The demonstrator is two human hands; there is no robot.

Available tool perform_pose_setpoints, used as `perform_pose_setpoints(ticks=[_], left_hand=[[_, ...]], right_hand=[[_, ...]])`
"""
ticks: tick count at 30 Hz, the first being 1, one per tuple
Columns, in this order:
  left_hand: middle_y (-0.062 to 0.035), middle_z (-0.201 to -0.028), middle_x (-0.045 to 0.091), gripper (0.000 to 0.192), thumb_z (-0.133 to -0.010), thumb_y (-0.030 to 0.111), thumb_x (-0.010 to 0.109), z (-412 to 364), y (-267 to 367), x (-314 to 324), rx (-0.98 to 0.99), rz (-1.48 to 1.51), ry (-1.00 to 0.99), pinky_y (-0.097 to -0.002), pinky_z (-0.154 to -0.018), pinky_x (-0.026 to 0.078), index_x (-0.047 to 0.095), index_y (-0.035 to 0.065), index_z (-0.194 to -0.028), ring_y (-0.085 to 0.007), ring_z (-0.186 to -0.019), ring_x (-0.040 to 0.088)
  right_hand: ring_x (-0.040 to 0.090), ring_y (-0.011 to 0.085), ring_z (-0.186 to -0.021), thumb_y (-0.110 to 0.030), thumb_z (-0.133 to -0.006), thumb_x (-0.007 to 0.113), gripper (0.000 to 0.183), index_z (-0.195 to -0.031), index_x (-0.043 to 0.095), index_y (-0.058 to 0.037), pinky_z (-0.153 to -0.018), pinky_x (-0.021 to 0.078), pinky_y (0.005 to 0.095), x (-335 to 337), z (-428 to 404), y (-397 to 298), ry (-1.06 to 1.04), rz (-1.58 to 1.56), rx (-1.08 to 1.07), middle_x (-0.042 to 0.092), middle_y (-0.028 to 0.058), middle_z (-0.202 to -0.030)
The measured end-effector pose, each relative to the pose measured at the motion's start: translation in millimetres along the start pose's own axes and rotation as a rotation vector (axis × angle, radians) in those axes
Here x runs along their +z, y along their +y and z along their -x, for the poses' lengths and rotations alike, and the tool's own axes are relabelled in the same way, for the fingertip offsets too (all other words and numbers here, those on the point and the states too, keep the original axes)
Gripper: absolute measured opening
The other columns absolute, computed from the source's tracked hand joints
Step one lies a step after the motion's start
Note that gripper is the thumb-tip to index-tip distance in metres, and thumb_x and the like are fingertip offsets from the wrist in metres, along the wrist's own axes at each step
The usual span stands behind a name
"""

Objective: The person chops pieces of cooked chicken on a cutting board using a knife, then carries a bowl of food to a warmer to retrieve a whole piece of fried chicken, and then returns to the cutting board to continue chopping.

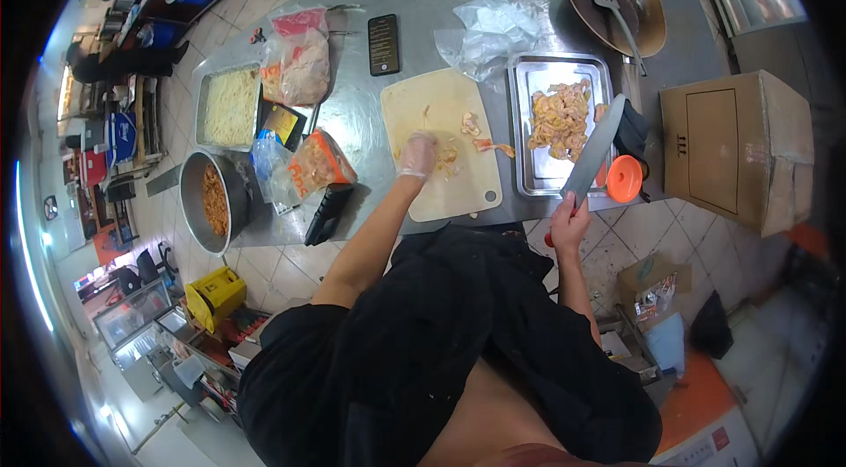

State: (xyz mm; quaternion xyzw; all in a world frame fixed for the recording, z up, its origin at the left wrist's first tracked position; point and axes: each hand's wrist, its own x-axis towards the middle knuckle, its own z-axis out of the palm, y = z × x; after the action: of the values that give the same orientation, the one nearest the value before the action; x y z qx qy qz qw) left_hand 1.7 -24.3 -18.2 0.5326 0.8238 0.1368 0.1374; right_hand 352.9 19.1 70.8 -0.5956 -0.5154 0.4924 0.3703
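Note:
My right hand [570,222] is closed on the red handle of a large, wide-bladed kitchen knife [597,148], its blade pointing up and away over the right side of a steel tray [518,130]. Cut pieces of raw chicken [560,117] lie heaped in that tray. In a clear plastic glove, my left hand [418,153] is low over a cream cutting board [433,100], fingers curled and their tips hidden. Small chicken scraps [449,155] are just right of it. A longer raw strip [493,146] and a pale piece [470,124] lie farther right on the board.
A phone [384,45], a crumpled plastic bag [492,27] and a pan [575,11] with a slotted spatula [618,14] occupy the far side. Bagged meat [305,74], a tray of pale crumbs [230,107] and a metal bowl [239,196] stand left. A cardboard box [710,150] stands right.

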Motion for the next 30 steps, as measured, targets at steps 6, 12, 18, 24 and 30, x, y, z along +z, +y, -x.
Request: perform_pose_setpoints(ticks=[6, 12, 18, 24, 30], left_hand=[[-0.0204, -0.084, 0.062, 0.019, -0.08, 0.019, 0.061, -36.8, 95.2, -12.5, 0.335, 0.12, 0.219, -0.0476, -0.071, 0.051, 0.065, 0.0018, -0.086, -0.0372, -0.075, 0.063], [-0.0187, -0.082, 0.064, 0.025, -0.079, 0.024, 0.064, -27.7, 94.8, 28.0, 0.405, -0.106, -0.184, -0.0417, -0.059, 0.053, 0.066, 0.0004, -0.087, -0.0302, -0.066, 0.066], [-0.0135, -0.085, 0.069, 0.03, -0.08, 0.024, 0.066, -28.7, 144.8, -10.8, -0.045, 0.699, -0.215, -0.0332, -0.066, 0.055, 0.068, 0.0056, -0.103, -0.029, -0.067, 0.068], [-0.0162, -0.087, 0.069, 0.034, -0.083, 0.027, 0.064, -36.1, 195.3, -86.7, 0.318, 0.49, -0.093, -0.0396, -0.077, 0.054, 0.066, 0.0111, -0.113, -0.0326, -0.081, 0.067], [-0.0175, -0.095, 0.068, 0.026, -0.088, 0.025, 0.055, 6.5, 1.9, -172.5, -0.193, 0.273, 0.155, -0.0426, -0.077, 0.053, 0.068, 0.0064, -0.101, -0.0341, -0.086, 0.066]], right_hand=[[0.049, 0.0088, -0.048, -0.018, -0.098, 0.049, 0.02, -0.094, 0.056, 0.0, -0.045, 0.0378, 0.0271, 15.3, -18.3, -9.9, -0.099, 0.0, 0.044, 0.05, 0.0, -0.057], [0.04, 0.0052, -0.041, -0.02, -0.101, 0.045, 0.02, -0.091, 0.049, -0.0033, -0.038, 0.0333, 0.0224, 11.3, -24.9, -2.8, -0.105, 0.055, -0.138, 0.042, -0.0032, -0.055], [0.047, 0.0065, -0.045, -0.02, -0.099, 0.05, 0.021, -0.09, 0.055, -0.0012, -0.042, 0.0357, 0.0252, 5.6, -13.8, 0.0, -0.058, -0.054, 0.029, 0.05, -0.0011, -0.056], [0.042, 0.0053, -0.044, -0.021, -0.1, 0.05, 0.02, -0.09, 0.053, -0.0038, -0.04, 0.0334, 0.0251, 8.4, -16.6, -3.9, -0.051, -0.144, 0.056, 0.046, -0.0015, -0.057], [0.04, 0.0043, -0.045, -0.021, -0.099, 0.05, 0.019, -0.093, 0.052, -0.0036, -0.039, 0.0325, 0.0235, 34.1, -16.8, -5.5, -0.189, 0.001, 0.014, 0.044, -0.0026, -0.056]])
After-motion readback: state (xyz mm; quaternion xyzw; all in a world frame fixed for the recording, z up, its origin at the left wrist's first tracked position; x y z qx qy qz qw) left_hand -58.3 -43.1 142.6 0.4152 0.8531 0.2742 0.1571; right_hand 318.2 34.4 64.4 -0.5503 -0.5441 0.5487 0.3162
